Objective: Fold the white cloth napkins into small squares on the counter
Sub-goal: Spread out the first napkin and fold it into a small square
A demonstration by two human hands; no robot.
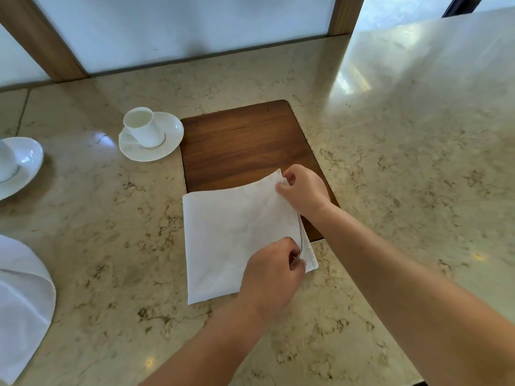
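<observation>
Your left hand and right hand pinch the white cloth napkin's right edge; carry both corners left evenly.

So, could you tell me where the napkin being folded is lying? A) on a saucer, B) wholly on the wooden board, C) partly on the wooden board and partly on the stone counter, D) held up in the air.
C: the napkin overlaps the near end of the wooden board, and its nearer part rests on the stone counter.

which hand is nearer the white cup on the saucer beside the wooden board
Right. The right hand pinches the white cloth napkin's far corner, closer to the white cup; the left hand grips the near corner.
</observation>
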